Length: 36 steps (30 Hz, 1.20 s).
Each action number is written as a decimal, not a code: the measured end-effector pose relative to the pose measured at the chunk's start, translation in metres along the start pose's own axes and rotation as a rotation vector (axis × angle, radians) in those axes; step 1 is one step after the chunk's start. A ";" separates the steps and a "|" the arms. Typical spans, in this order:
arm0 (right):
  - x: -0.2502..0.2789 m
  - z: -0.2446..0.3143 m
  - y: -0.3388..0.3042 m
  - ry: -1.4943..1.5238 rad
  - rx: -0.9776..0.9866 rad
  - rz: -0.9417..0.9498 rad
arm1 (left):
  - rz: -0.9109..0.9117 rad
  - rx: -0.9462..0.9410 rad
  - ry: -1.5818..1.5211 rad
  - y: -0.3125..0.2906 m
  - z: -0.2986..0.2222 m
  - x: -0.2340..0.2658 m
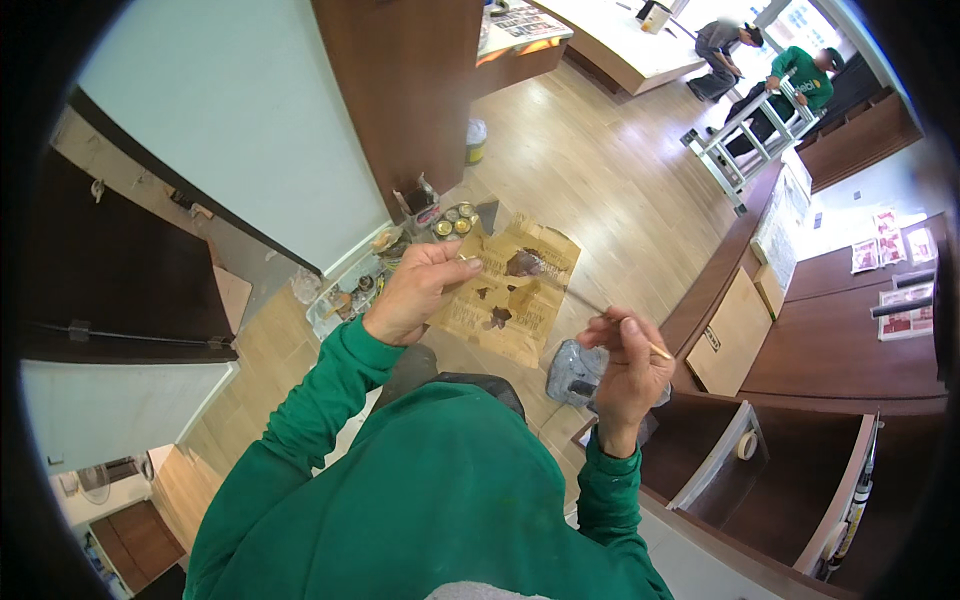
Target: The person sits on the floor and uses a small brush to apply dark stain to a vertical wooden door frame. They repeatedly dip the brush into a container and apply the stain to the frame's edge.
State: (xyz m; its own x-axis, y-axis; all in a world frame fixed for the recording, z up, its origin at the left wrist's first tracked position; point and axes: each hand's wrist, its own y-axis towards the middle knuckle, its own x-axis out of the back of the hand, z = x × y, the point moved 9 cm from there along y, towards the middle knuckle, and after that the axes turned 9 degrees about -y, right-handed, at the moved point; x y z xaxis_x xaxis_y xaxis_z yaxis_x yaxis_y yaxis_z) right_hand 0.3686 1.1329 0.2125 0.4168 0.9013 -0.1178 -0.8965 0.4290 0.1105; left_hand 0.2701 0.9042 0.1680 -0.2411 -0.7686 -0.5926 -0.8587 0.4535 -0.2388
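Observation:
My left hand [425, 285] is closed, thumb and finger pinching the upper left part of a sheet of brown paper [475, 318]. Printed lettering and several dark brown paint smears mark the sheet, which is held out in front of me above the floor. In my right hand [632, 368], fingers curled, is a thin paintbrush [659, 352] with a pale wooden handle end. The brush points left toward the paper; its tip is too blurred to tell whether it touches the smears.
Paint tins [458, 220] and a clear tray of supplies [345, 295] stand on the floor left. A grey plastic-looking object [572, 372] lies beneath my right hand. Right, a brown cabinet holds a tape roll [746, 445] and a sealant tube [850, 520]. Two people are beside a ladder [750, 150].

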 end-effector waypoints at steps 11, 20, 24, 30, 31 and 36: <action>-0.033 0.000 -0.031 0.378 -0.097 0.163 | -0.083 -0.039 -0.269 -0.077 -0.030 0.042; -0.139 -0.008 -0.088 0.544 -0.184 0.359 | -0.226 -0.211 -0.383 -0.165 -0.070 0.106; -0.183 -0.014 -0.121 0.602 -0.276 0.375 | -0.259 -0.260 -0.389 -0.211 -0.091 0.131; -0.233 -0.008 -0.172 0.579 -0.221 0.455 | -0.275 -0.279 -0.342 -0.284 -0.108 0.157; -0.244 -0.010 -0.178 0.567 -0.229 0.461 | -0.264 -0.275 -0.317 -0.292 -0.114 0.165; -0.275 -0.006 -0.208 0.611 -0.222 0.519 | -0.206 -0.276 -0.241 -0.331 -0.120 0.184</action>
State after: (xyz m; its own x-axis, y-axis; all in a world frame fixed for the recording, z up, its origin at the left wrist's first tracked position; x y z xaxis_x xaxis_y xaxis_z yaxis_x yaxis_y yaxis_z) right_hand 0.4391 0.7956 0.2156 -0.1557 0.7630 -0.6274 -0.9877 -0.1120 0.1089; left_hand 0.4552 0.5582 0.2302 0.0334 -0.6881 -0.7249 -0.9747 0.1379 -0.1758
